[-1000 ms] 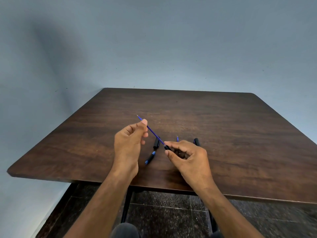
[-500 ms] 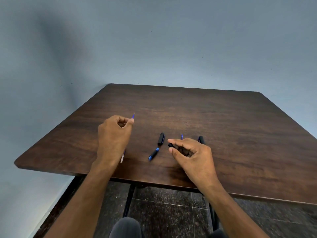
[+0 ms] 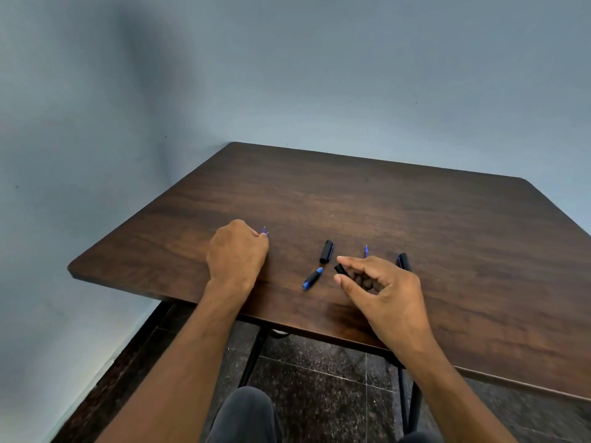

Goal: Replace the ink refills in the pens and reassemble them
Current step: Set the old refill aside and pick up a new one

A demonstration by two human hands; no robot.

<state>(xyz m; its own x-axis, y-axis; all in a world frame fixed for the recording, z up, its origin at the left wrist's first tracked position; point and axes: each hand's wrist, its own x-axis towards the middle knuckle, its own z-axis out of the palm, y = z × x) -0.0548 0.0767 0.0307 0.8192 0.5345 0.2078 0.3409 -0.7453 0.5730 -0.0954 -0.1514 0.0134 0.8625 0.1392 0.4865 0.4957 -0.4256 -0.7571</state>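
Left hand (image 3: 237,251) is curling around a blue refill (image 3: 264,232) near the table (image 3: 415,212)'s left edge; right hand (image 3: 382,287) is pinching a black pen barrel (image 3: 341,269) near the front edge, beside a loose cap (image 3: 326,251) and tip section (image 3: 312,278)

I sit at a dark wood-grain desk (image 3: 367,203) pushed into the corner of a plain room, which could be a spare room in a home or a bare office; I cannot tell which. The walls (image 3: 287,75) around me are flat blue-grey paint, with a few small marks. Under the desk I see black metal legs (image 3: 252,356) and a dark speckled stone-tile floor (image 3: 313,394) with pale grout lines. A dark skirting strip (image 3: 105,388) runs along the foot of the left wall.
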